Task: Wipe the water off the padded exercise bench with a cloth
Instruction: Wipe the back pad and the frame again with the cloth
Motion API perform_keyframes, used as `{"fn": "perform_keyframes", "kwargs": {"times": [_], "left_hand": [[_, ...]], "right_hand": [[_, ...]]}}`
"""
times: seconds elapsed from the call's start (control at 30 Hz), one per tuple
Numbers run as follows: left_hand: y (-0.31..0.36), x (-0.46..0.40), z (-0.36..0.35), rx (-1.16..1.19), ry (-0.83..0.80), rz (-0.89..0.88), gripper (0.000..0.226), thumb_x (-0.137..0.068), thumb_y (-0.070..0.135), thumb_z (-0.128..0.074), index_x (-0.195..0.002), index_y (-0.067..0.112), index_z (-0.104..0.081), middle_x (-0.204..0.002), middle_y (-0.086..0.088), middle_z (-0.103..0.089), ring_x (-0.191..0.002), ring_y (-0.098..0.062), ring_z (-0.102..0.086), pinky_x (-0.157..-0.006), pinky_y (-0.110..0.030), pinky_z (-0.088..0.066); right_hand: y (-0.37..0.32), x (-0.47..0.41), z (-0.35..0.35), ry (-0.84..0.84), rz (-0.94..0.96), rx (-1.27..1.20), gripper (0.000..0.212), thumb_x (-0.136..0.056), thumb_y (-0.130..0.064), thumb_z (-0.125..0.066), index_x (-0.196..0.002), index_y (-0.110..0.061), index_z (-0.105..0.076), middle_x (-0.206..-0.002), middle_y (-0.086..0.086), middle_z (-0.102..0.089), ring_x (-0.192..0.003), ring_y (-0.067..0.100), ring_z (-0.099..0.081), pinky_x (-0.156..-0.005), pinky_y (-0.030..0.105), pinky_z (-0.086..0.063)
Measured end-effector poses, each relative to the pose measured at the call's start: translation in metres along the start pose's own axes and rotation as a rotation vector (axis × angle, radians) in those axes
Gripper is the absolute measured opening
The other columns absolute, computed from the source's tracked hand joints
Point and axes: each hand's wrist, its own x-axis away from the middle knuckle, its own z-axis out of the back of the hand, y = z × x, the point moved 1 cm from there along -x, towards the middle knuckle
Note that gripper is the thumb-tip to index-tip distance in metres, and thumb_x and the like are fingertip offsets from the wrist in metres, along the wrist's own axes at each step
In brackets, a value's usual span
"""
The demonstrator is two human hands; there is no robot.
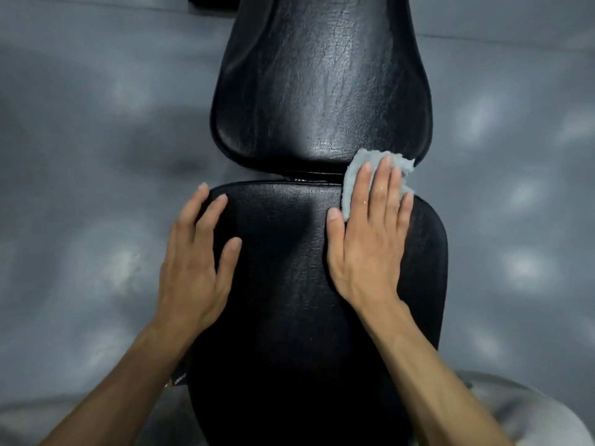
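Note:
The black padded bench runs up the middle of the view in two pads: a near seat pad [289,284] and a far back pad [322,91], with a narrow gap between them. A small pale blue cloth [357,170] lies at the right end of that gap. My right hand [370,233] presses flat on it with straight fingers. The left hand [196,252] rests flat on the left edge of the near pad, fingers spread. The far pad looks glossy and wet near the gap.
Grey floor [96,156] surrounds the bench on both sides, with blurred light patches. A light-coloured trouser knee [521,410] shows at the lower right. A dark object [212,1] sits at the top left beside the bench.

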Motion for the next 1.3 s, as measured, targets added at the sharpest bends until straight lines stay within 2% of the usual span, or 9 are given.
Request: {"fn": "perform_keyframes", "kwargs": {"times": [0.2, 0.3, 0.43, 0.53, 0.67, 0.8, 0.9, 1.1, 1.3], "left_hand": [[-0.017, 0.000, -0.010, 0.114, 0.132, -0.002, 0.055, -0.105, 0.028, -0.041, -0.157, 0.012, -0.033, -0.164, -0.002, -0.030, -0.150, -0.008, -0.029, -0.119, -0.013, -0.021], [-0.021, 0.003, -0.012, 0.138, 0.155, 0.046, 0.053, -0.108, 0.030, -0.036, -0.158, 0.013, -0.032, -0.161, -0.005, -0.037, -0.146, -0.015, -0.036, -0.113, -0.006, -0.020], [-0.019, 0.005, -0.011, 0.148, 0.133, 0.054, 0.052, -0.110, 0.030, -0.035, -0.160, 0.017, -0.030, -0.160, -0.002, -0.039, -0.143, -0.016, -0.038, -0.107, -0.006, -0.019], [-0.017, 0.008, -0.010, 0.187, 0.142, 0.062, 0.050, -0.111, 0.030, -0.035, -0.160, 0.020, -0.031, -0.161, 0.002, -0.039, -0.144, -0.012, -0.036, -0.108, -0.005, -0.019], [-0.018, 0.012, -0.005, 0.297, 0.173, 0.133, 0.047, -0.111, 0.029, -0.034, -0.158, 0.023, -0.036, -0.158, 0.007, -0.044, -0.141, -0.004, -0.038, -0.104, 0.005, -0.017], [-0.028, 0.019, 0.002, 0.471, 0.206, 0.272, 0.047, -0.109, 0.036, -0.033, -0.153, 0.025, -0.045, -0.152, 0.007, -0.052, -0.139, -0.007, -0.048, -0.119, -0.026, -0.033], [-0.039, 0.032, 0.019, 0.549, 0.204, 0.335, 0.053, -0.100, 0.048, -0.032, -0.146, 0.030, -0.052, -0.144, 0.013, -0.058, -0.130, -0.006, -0.057, -0.115, -0.043, -0.042], [-0.045, 0.077, 0.037, 0.500, 0.163, 0.365, 0.066, -0.087, 0.064, -0.030, -0.140, 0.035, -0.057, -0.139, 0.015, -0.061, -0.124, -0.009, -0.061, -0.113, -0.046, -0.044], [-0.031, 0.114, 0.049, 0.387, 0.102, 0.334, 0.053, -0.094, 0.041, -0.038, -0.139, 0.026, -0.059, -0.140, 0.009, -0.062, -0.127, -0.015, -0.060, -0.114, -0.044, -0.043]], "right_hand": [[-0.084, 0.063, -0.038, -0.078, 0.462, 0.049, 0.072, -0.105, -0.047, -0.030, -0.163, -0.009, -0.012, -0.171, 0.012, 0.000, -0.158, 0.026, 0.005, -0.127, 0.049, -0.006], [-0.059, 0.067, -0.034, -0.061, 0.571, 0.066, 0.065, -0.107, -0.045, -0.026, -0.163, -0.015, -0.013, -0.172, 0.004, -0.001, -0.158, 0.018, 0.004, -0.128, 0.044, -0.007], [0.043, 0.060, -0.006, 0.026, 0.150, 0.039, 0.065, -0.108, -0.049, -0.013, -0.164, -0.017, -0.006, -0.171, 0.002, 0.005, -0.157, 0.015, 0.009, -0.128, 0.047, -0.006], [0.067, 0.057, 0.002, 0.058, -0.137, -0.012, 0.074, -0.103, -0.055, -0.007, -0.163, -0.011, -0.001, -0.171, 0.009, 0.008, -0.158, 0.021, 0.010, -0.127, 0.050, -0.004], [-0.022, 0.028, -0.014, 0.088, -0.048, -0.012, 0.078, -0.102, -0.058, -0.002, -0.162, -0.009, 0.002, -0.170, 0.014, 0.009, -0.157, 0.026, 0.013, -0.127, 0.049, 0.004], [-0.123, 0.032, -0.040, 0.029, 0.460, 0.034, 0.071, -0.104, -0.051, -0.008, -0.163, -0.012, -0.009, -0.171, 0.009, -0.001, -0.158, 0.022, 0.005, -0.127, 0.045, 0.003], [-0.104, 0.030, -0.029, -0.046, 0.757, 0.105, 0.065, -0.106, -0.046, -0.011, -0.163, -0.016, -0.016, -0.171, 0.003, -0.007, -0.158, 0.018, -0.001, -0.128, 0.042, -0.002], [-0.072, -0.007, -0.019, 0.006, 0.457, 0.059, 0.063, -0.107, -0.045, -0.010, -0.164, -0.018, -0.009, -0.171, 0.000, -0.002, -0.158, 0.015, 0.004, -0.128, 0.045, 0.001], [-0.042, 0.116, -0.036, -0.120, 0.839, 0.183, 0.061, -0.109, -0.043, -0.011, -0.164, -0.017, -0.004, -0.171, 0.001, 0.005, -0.157, 0.017, 0.009, -0.128, 0.046, 0.001]]}}
